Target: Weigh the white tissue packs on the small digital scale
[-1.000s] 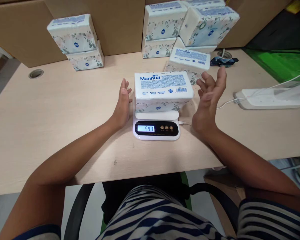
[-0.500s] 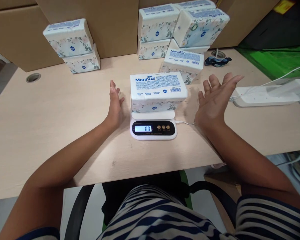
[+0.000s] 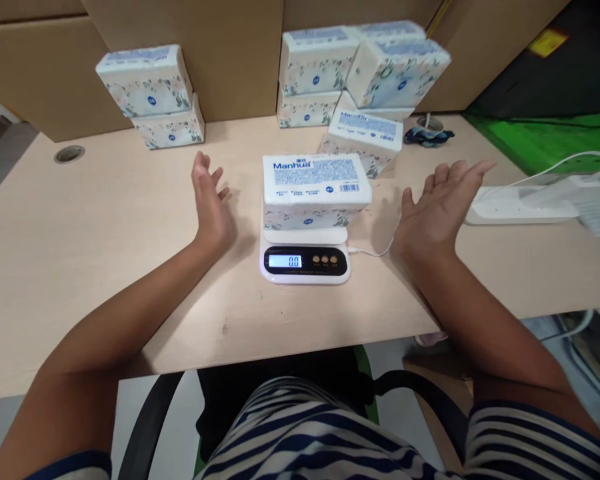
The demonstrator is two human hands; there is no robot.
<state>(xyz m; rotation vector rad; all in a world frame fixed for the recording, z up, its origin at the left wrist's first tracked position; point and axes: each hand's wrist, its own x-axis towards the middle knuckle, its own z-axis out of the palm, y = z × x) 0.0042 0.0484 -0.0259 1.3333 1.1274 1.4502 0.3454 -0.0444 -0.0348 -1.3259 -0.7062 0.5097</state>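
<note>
A white Manhua tissue pack [image 3: 316,189] with blue print lies flat on a small white kitchen scale [image 3: 305,259], whose lit display reads 0.0. My left hand [image 3: 210,203] is open, palm turned inward, a short way left of the pack and not touching it. My right hand [image 3: 437,210] is open with fingers spread, palm up, to the right of the scale, holding nothing. Both hands hover just above the pale wooden desk [image 3: 80,227].
Two stacked tissue packs [image 3: 153,97] stand at the back left; several more [image 3: 355,73] are piled at the back centre against cardboard boxes [image 3: 230,47]. A white power strip [image 3: 525,203] with cables lies at the right, a dark small object [image 3: 425,135] behind. A cable hole [image 3: 69,154] is far left.
Both hands have drawn outward, away from the pack on the scale. The display went from 544 to 0.0. The view shifted slightly.
</note>
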